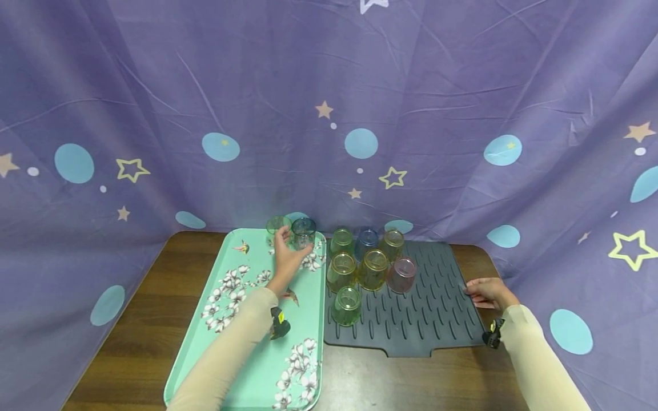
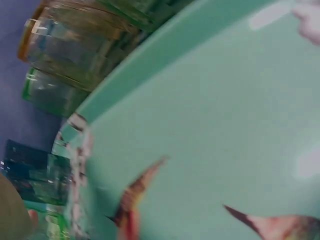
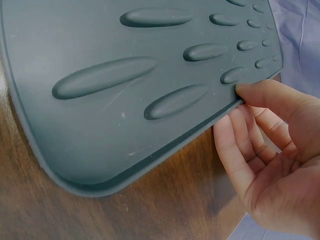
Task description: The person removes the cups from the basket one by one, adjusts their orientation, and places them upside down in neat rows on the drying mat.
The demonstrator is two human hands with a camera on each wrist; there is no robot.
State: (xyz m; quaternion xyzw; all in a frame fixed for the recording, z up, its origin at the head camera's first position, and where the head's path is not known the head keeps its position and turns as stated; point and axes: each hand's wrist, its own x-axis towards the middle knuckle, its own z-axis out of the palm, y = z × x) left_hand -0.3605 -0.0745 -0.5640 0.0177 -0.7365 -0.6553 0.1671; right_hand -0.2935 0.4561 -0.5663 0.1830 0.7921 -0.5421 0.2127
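At the back of the mint tray (image 1: 205,354), my left hand (image 1: 288,257) is beside a dark blue glass (image 1: 304,228), thumb and fingers spread around its near side. A green glass (image 1: 275,224) stands just left of it, partly behind the fingers. In the left wrist view the blue glass (image 2: 37,172) shows at the lower left, by a blurred bit of the hand. My right hand (image 3: 275,145) pinches the edge of the dark grey drying mat (image 3: 100,135), thumb on top and fingers beneath.
Several upside-down coloured glasses cluster on the mat's left half, among them a pink glass (image 1: 402,275), a yellow glass (image 1: 373,271) and a front green glass (image 1: 346,307). Wooden table (image 1: 370,377) lies under the mat and tray. A purple curtain (image 1: 288,114) hangs behind.
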